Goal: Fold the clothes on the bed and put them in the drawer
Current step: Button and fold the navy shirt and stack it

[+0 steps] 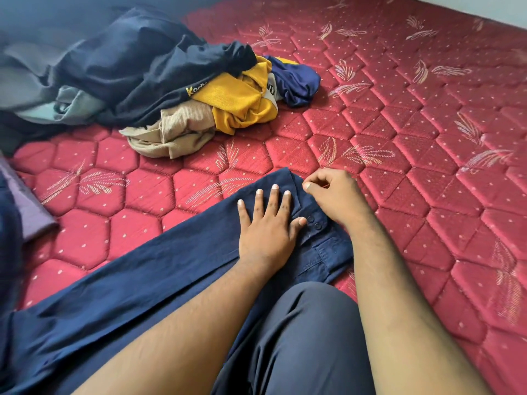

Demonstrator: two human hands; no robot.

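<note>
A navy blue buttoned shirt (159,269) lies stretched out on the red quilted mattress (399,138), running from the lower left to its collar end at the centre. My left hand (266,223) presses flat on the shirt near the collar with fingers spread. My right hand (333,198) is at the collar's right edge, thumb and fingers curled and pinching the cloth there. A heap of unfolded clothes (159,81) sits at the upper left. No drawer is in view.
The heap holds dark navy, grey, beige (171,135) and yellow (242,106) garments and a blue one (299,81). A purple cloth (28,206) lies at the left edge. My knee in dark trousers (299,337) rests at the bottom centre.
</note>
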